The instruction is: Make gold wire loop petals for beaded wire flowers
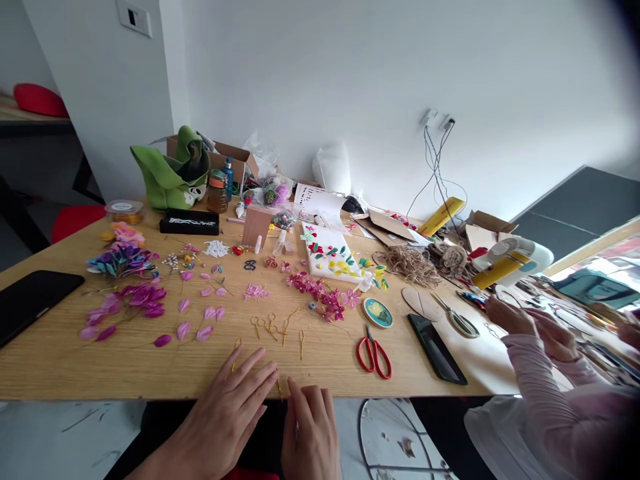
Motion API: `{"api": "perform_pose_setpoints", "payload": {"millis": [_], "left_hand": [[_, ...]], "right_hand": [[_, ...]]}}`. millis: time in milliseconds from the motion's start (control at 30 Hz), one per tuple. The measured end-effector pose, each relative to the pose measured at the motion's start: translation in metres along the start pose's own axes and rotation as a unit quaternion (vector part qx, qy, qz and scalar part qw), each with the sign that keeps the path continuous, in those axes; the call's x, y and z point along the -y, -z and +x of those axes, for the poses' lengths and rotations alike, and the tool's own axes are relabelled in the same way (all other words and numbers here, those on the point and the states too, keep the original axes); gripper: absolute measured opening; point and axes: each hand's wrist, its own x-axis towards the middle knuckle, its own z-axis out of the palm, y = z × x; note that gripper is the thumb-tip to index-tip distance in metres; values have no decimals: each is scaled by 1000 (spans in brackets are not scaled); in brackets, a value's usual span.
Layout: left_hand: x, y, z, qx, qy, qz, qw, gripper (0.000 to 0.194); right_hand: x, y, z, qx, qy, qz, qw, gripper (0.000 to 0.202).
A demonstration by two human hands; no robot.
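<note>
My left hand (227, 403) is stretched over the table's front edge, fingers extended and slightly apart. A gold wire loop (236, 353) lies by its fingertips. A thin gold wire piece (279, 385) stands out at the edge between my two hands. My right hand (313, 427) is just right of it, fingers curled together; whatever they hold is hidden. Beyond my hands lie several gold hairpin-like wire pieces (271, 327) and a single one (301, 343). Red-handled scissors (374, 357) rest to the right.
Purple-pink petals (183, 330) and flower sprigs (120, 260) spread across the left. Magenta blossoms (325, 297) lie mid-table near a white embroidered cloth (327, 253). A dark phone (437, 350) lies right; a co-worker's hands (530, 330) are beyond it. A black tablet-like slab (37, 300) sits far left.
</note>
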Motion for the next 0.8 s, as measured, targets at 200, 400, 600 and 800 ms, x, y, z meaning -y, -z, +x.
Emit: {"api": "perform_pose_setpoints", "payload": {"millis": [200, 400, 600, 800], "left_hand": [[0, -5, 5, 59, -2, -24, 998, 53], [-3, -14, 3, 53, 22, -42, 997, 51], [-11, -16, 3, 46, 48, -36, 997, 56], [-10, -12, 5, 56, 62, -63, 994, 60]], "right_hand": [[12, -12, -10, -8, -12, 14, 1000, 35], [14, -4, 0, 31, 59, -16, 998, 36], [17, 9, 9, 52, 50, 27, 997, 29], [11, 6, 1, -6, 14, 32, 999, 20]]}}
